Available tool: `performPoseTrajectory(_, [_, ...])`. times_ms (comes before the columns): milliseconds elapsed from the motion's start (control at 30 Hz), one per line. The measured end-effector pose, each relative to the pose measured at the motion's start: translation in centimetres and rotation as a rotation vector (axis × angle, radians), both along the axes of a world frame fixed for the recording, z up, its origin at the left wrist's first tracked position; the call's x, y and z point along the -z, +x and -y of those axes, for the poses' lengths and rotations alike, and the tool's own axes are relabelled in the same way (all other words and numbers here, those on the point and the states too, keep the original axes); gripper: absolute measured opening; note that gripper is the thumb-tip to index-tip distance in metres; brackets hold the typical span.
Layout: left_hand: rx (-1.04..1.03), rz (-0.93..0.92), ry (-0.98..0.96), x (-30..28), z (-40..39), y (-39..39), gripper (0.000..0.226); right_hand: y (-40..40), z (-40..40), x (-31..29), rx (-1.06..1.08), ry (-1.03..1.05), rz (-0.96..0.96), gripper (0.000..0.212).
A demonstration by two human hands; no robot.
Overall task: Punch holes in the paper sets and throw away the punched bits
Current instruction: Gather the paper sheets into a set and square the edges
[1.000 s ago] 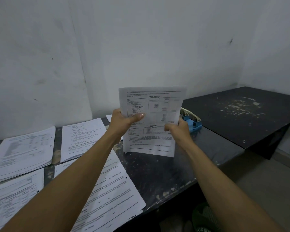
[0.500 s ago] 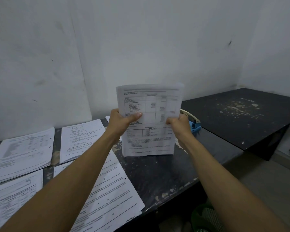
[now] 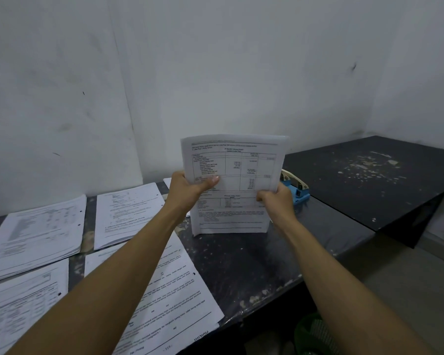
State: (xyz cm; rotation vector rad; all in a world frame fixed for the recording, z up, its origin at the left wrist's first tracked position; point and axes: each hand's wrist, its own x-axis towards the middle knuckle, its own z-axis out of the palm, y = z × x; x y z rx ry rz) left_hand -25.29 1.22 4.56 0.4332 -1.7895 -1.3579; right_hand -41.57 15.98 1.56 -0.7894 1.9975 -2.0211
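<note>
Punched white paper stacks [image 3: 34,234] lie flat at the left of the dark speckled table [image 3: 241,262]. The left hand [image 3: 187,190] and right hand [image 3: 277,201] each grip a side of an upright printed paper set [image 3: 232,185], its bottom edge on the table, probably squaring the sheets for the blue hole punch [image 3: 296,188] behind.

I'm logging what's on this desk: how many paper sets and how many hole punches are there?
Paper sets lying flat on the desk: 4
Paper sets held upright in both hands: 1
Hole punches: 1
Total: 6
</note>
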Motion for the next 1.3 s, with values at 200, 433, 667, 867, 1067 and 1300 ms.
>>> performPoseTrajectory(200, [-0.008,0.008,0.003,0.0,-0.2,-0.2,0.024,-0.4,0.3,0.1,-0.065,0.06,-0.022,0.026])
performPoseTrajectory(433, [0.021,-0.004,0.012,-0.1,-0.5,-0.3,0.025,-0.9,0.0,0.7,-0.024,0.008,-0.031,0.021])
performPoseTrajectory(667, [0.05,-0.018,-0.005,-1.1,-0.3,-0.2,0.041,-0.9,0.0,-0.3,-0.059,-0.047,-0.029,0.029])
performPoseTrajectory(867, [0.037,-0.002,-0.024,-1.5,-0.3,-0.5,0.029,-0.6,0.2,-0.9,-0.054,-0.038,-0.027,0.026])
performPoseTrajectory(1067, [0.03,0.002,-0.018,-1.1,-0.7,-0.5,0.028,-0.9,-0.2,-0.5,-0.091,-0.02,0.002,0.022])
performPoseTrajectory(1300, [-0.002,0.009,-0.001,-1.3,-0.6,-0.9,0.026,-1.8,-0.9,0.3,-0.137,-0.03,0.028,0.01])
